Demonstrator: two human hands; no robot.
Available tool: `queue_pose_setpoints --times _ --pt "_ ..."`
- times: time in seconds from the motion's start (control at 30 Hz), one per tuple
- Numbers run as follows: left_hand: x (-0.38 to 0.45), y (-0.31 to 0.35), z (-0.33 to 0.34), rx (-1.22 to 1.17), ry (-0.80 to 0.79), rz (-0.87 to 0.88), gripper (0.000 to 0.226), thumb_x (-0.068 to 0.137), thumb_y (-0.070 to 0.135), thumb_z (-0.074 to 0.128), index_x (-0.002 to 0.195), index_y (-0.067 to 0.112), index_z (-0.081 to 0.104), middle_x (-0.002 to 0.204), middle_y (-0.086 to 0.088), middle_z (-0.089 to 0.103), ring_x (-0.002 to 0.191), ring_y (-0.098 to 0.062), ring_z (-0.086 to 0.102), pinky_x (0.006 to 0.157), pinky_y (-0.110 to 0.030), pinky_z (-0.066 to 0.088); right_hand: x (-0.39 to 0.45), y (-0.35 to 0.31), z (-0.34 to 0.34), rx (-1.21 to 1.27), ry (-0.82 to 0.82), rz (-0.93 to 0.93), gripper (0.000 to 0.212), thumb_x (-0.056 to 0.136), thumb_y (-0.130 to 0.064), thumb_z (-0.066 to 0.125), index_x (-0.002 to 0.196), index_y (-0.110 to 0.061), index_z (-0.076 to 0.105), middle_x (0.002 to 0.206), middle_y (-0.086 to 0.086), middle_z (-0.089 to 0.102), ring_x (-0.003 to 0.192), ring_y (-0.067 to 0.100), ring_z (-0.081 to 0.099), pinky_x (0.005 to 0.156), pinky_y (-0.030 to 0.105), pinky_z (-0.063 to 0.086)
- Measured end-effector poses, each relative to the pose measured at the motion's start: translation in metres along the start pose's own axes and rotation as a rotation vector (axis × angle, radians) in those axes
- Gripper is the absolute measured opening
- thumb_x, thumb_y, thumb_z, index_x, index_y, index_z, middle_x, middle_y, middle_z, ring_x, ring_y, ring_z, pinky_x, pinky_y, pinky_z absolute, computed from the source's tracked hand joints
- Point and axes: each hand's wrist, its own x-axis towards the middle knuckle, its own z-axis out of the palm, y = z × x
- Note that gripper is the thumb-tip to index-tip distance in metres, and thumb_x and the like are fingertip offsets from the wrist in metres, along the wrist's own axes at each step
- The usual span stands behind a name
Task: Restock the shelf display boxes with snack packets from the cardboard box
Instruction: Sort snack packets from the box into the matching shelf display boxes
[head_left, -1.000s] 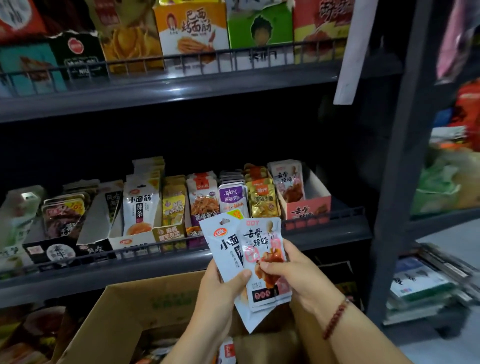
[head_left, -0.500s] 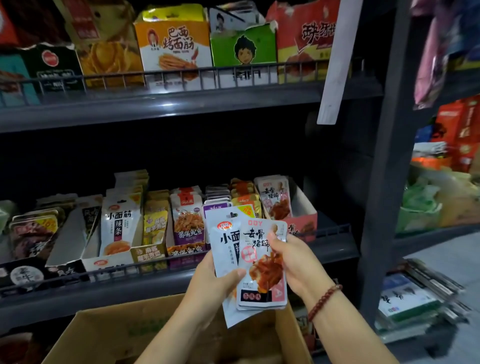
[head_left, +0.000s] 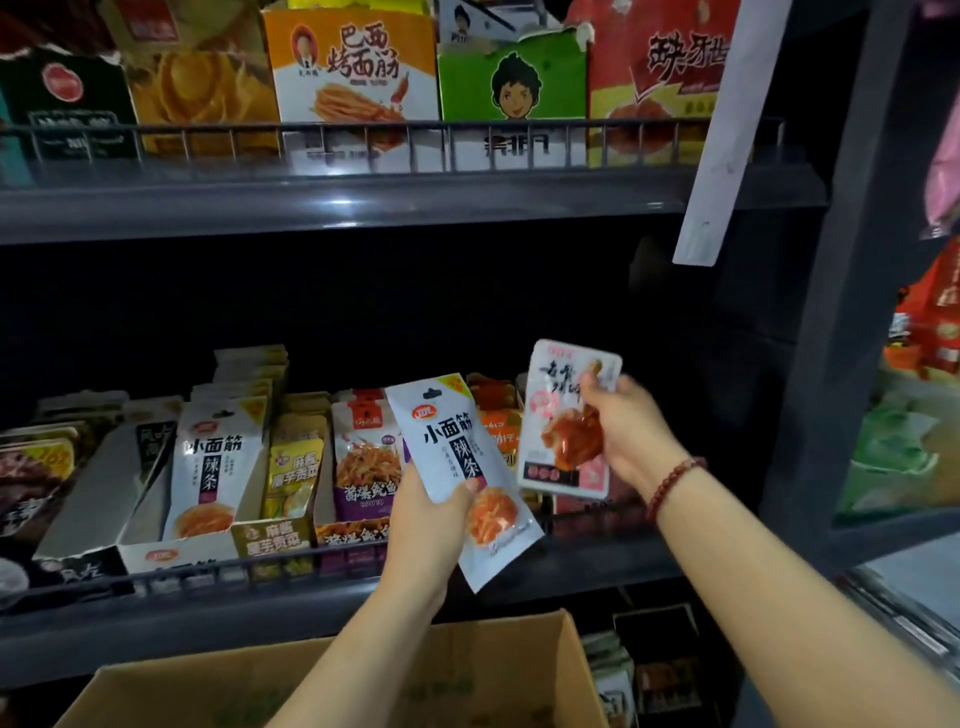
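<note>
1. Looking down at the shelf, I see my left hand (head_left: 426, 525) curled round a white snack packet (head_left: 457, 467), thumb pressed across its front, the packet tilted with its top toward 11 o'clock.
2. My right hand (head_left: 628, 431) sits at 3 o'clock of the left one, fingers and thumb pinching a pink-and-white snack packet (head_left: 563, 421) by its right edge; this packet stands nearly upright and is a little blurred.
3. The two packets are apart, with a narrow gap between them.
4. A red bead bracelet (head_left: 672, 483) circles the right wrist.
5. The cardboard box (head_left: 467, 670) lies open at 6 o'clock, below both forearms; I cannot tell what is inside it.
6. The display boxes (head_left: 171, 553) stand in a row on the middle shelf (head_left: 260, 613) behind a wire rail, from 9 o'clock to just behind my hands.
7. One of them, at 9 o'clock of the left hand, carries packets (head_left: 213, 462) of the same white design as the one that hand holds.
8. The pink-and-white packet is held up in front of the right end of that row, at about 1 o'clock of the white one.
9. The upper shelf (head_left: 363, 197) at 12 o'clock carries larger cartons (head_left: 353, 78) in orange, green and red.
</note>
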Motion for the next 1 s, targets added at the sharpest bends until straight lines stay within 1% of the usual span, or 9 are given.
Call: queue_pose_setpoints --times 0.1,0.2,0.3,0.4,0.53,0.67,0.77,0.93,1.0 --pt "0.009 -0.003 0.002 0.007 0.014 0.015 0.033 0.092 0.009 0.062 0.121 0.023 0.053 0.111 0.006 0.065 0.106 -0.021 0.062 0.091 -0.045 0.052 0.027 -0.012 -0.007 -0.205 0.078 -0.136 0.023 0.097 -0.035 0.05 0.105 -0.013 0.054 0.105 0.011 0.067 0.091 0.026 0.068 0.082 0.044 0.056" --pt "0.013 -0.012 0.001 -0.009 0.012 0.006 0.035 0.092 0.009 0.063 0.123 0.02 0.053 0.113 0.004 0.065 0.104 -0.019 0.062 0.081 -0.034 0.052 0.049 -0.008 -0.014 -0.368 0.084 -0.205 0.025 0.098 -0.032 0.048 0.114 -0.012 0.048 0.11 0.009 0.061 0.091 0.02 0.062 0.079 0.037 0.053" --pt "0.014 -0.019 0.0 -0.026 0.01 -0.021 0.036 0.09 0.009 0.065 0.123 0.02 0.054 0.113 0.002 0.068 0.103 -0.02 0.064 0.086 -0.042 0.054 0.064 0.014 -0.015 -0.407 0.018 -0.111 0.016 0.097 -0.03 0.051 0.105 -0.017 0.049 0.107 0.01 0.063 0.095 0.026 0.064 0.088 0.049 0.053" --pt "0.016 -0.023 0.0 -0.013 0.004 -0.022 0.038 0.089 0.01 0.066 0.124 0.022 0.054 0.112 0.005 0.068 0.105 -0.02 0.065 0.094 -0.05 0.051 0.078 0.039 -0.017 -0.389 -0.058 -0.012 0.01 0.095 -0.028 0.055 0.099 -0.02 0.052 0.102 0.01 0.064 0.095 0.027 0.064 0.09 0.051 0.052" --pt "0.018 -0.026 0.001 -0.025 0.0 -0.022 0.035 0.09 0.011 0.066 0.12 0.026 0.056 0.11 0.008 0.069 0.105 -0.02 0.065 0.095 -0.051 0.051 0.082 0.05 -0.017 -0.333 -0.161 0.104 0.026 0.097 -0.026 0.052 0.118 -0.011 0.048 0.105 0.008 0.064 0.087 0.017 0.062 0.08 0.035 0.053" --pt "0.017 -0.029 0.004 -0.051 -0.003 -0.031 0.03 0.09 0.01 0.066 0.109 0.032 0.057 0.11 0.007 0.069 0.105 -0.021 0.065 0.095 -0.051 0.051 0.087 0.051 -0.018 -0.733 -0.1 0.052 0.053 0.097 -0.034 0.052 0.138 -0.006 0.032 0.137 0.013 0.045 0.123 0.027 0.048 0.1 0.037 0.043" --pt "0.015 -0.029 0.007 -0.075 -0.013 -0.045 0.03 0.09 0.011 0.066 0.105 0.034 0.055 0.111 0.007 0.068 0.105 -0.02 0.065 0.095 -0.05 0.051 0.088 0.048 -0.02 -0.936 -0.098 0.022 0.07 0.091 -0.028 0.062 0.143 -0.006 0.02 0.141 0.013 0.037 0.125 0.028 0.046 0.1 0.036 0.043" --pt "0.011 -0.027 0.008 -0.084 -0.028 -0.055 0.03 0.091 0.008 0.064 0.102 0.035 0.055 0.109 0.008 0.068 0.103 -0.02 0.065 0.091 -0.045 0.053 0.089 0.042 -0.025 -1.175 -0.032 -0.122 0.069 0.074 -0.024 0.079 0.131 -0.01 0.043 0.128 0.009 0.047 0.117 0.027 0.05 0.095 0.035 0.048" --pt "0.011 -0.027 0.008 -0.071 -0.03 -0.05 0.031 0.091 0.009 0.065 0.102 0.036 0.055 0.111 0.006 0.068 0.104 -0.02 0.065 0.092 -0.047 0.053 0.087 0.041 -0.027 -1.195 -0.034 -0.145 0.067 0.073 -0.023 0.08 0.129 -0.012 0.046 0.124 0.006 0.056 0.109 0.025 0.057 0.084 0.032 0.051"
